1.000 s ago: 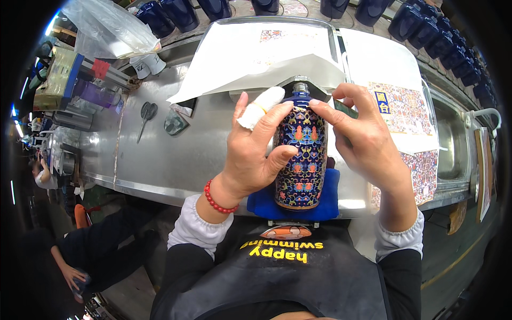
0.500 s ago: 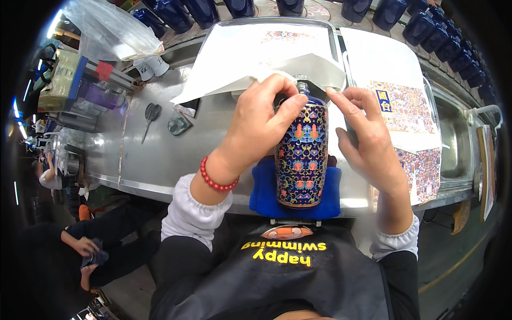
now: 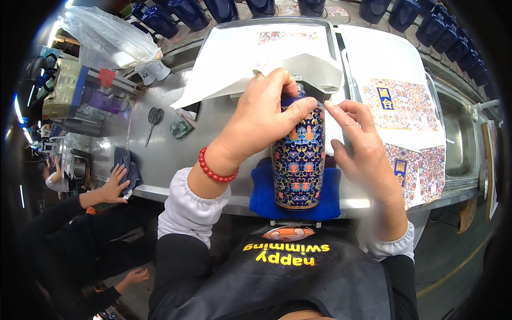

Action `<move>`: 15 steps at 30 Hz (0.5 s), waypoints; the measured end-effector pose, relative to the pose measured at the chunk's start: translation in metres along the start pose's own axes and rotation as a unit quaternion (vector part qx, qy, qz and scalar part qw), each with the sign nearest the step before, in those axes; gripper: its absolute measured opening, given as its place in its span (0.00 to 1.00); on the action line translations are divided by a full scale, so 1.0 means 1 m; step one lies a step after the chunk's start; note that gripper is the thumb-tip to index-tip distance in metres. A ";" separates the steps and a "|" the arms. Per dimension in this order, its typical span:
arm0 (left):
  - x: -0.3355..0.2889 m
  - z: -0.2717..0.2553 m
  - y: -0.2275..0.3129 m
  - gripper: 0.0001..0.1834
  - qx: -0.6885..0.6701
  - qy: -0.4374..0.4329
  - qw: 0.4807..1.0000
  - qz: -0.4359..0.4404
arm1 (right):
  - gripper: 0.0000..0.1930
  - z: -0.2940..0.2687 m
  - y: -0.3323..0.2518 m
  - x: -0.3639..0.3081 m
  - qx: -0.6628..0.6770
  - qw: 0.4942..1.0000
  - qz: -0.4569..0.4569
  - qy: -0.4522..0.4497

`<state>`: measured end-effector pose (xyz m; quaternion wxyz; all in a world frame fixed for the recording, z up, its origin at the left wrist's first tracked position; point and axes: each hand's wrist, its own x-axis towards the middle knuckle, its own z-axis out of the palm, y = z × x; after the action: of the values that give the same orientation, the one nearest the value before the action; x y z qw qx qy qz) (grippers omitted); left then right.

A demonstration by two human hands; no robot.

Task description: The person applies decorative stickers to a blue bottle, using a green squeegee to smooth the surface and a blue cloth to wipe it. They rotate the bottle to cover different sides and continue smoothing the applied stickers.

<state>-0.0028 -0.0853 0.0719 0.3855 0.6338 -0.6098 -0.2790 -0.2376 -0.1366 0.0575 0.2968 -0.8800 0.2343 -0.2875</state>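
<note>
A dark blue bottle (image 3: 298, 160) with a colourful floral pattern rests on a folded blue cloth (image 3: 261, 186), its neck pointing away from me. My left hand (image 3: 261, 112) is closed around the neck end, thumb laid over the shoulder and fingers on the far side, partly hidden. On the bottle's right, my right hand (image 3: 362, 138) has its fingers apart, the index fingertip at the shoulder. Its thumb is clear of the bottle. Behind the neck, white paper (image 3: 224, 58) lies over a metal tray (image 3: 277, 20), one edge curling up.
Patterned decal sheets (image 3: 400, 101) lie on the right, before a sink (image 3: 458, 128). Scissors (image 3: 153, 122) and a dark, flat piece (image 3: 181, 127) lie left. Blue bottles (image 3: 373, 9) line the back. A co-worker's hand (image 3: 113, 186) touches a grey cloth (image 3: 128, 165) at the table's left edge.
My left thumb has slid to the right across the bottle's shoulder, and my right hand is slightly lower. The co-worker's hand has come up to the table edge with the cloth.
</note>
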 end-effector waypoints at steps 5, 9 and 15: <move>0.005 0.000 -0.001 0.19 -0.035 0.002 0.999 0.015 | 0.34 0.002 -0.001 -0.002 0.016 1.000 0.019 -0.006; 0.007 -0.002 -0.004 0.18 -0.059 -0.004 0.998 0.009 | 0.34 0.001 0.000 -0.003 0.020 1.000 0.020 -0.007; 0.009 -0.015 -0.004 0.11 -0.111 -0.070 0.990 -0.053 | 0.34 0.002 0.001 -0.004 0.017 1.000 0.020 -0.005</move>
<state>0.0121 -0.0922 0.0780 0.3944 0.5978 -0.5660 -0.4084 -0.2394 -0.1339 0.0545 0.3189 -0.8714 0.2452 -0.2807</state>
